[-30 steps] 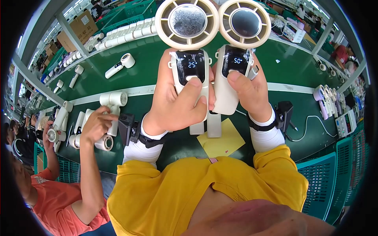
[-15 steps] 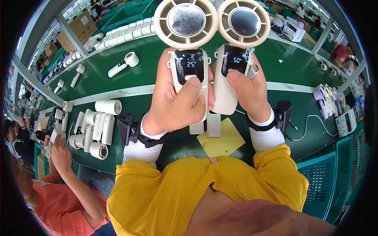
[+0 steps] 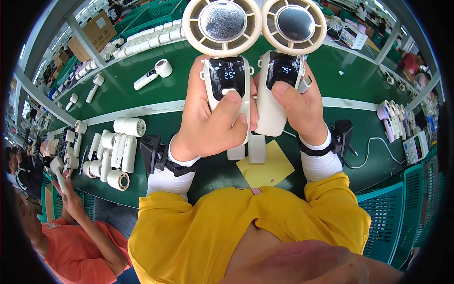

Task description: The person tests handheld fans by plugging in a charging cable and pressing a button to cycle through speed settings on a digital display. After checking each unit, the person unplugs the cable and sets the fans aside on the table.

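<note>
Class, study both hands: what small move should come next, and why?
Probably a press of the left thumb on the white button: its tip lies at the button's edge, the left hand grips that fan, and the display above is lit.

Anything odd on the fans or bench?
The left-hand fan has a mottled centre disc, unlike the smoother disc on the right-hand fan; damage, film or reflection, can't tell. A stray white scrap lies on the green surface.
</note>
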{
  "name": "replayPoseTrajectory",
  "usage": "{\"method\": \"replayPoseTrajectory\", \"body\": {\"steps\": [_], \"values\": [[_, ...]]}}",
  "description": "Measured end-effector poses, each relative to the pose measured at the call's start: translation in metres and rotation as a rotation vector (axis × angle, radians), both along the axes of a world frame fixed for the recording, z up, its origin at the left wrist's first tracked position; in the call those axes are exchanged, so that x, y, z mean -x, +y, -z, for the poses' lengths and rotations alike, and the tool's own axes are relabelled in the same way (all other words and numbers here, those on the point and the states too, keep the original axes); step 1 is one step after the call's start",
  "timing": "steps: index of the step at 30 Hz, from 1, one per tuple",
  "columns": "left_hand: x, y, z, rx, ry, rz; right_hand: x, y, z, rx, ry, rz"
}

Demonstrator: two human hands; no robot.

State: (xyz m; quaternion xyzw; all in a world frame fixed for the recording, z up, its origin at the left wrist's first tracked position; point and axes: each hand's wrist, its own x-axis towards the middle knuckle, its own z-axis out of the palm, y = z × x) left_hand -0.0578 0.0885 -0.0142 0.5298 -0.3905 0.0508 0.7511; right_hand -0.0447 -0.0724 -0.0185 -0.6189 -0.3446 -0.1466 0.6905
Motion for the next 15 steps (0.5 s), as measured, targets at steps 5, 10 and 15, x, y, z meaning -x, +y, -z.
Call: {"method": "replayPoseTrajectory", "body": {"steps": [5, 10, 15], "values": [[0.0009, 0.0002, 0.0008, -0.005, 0.005, -0.005, 0.0019, -0.0024, -0.0010, -0.020, 0.046, -0.090], [0.0004, -0.0003, 0.0005, 0.037, 0.043, 0.029, 0.0019, -0.0027, -0.0011, -0.028, 0.047, -0.102], [-0.0017, 0.0004, 0.0015, 0.018, 0.033, 0.025, 0.0014, -0.0028, -0.0006, -0.014, 0.051, -0.086]]}}
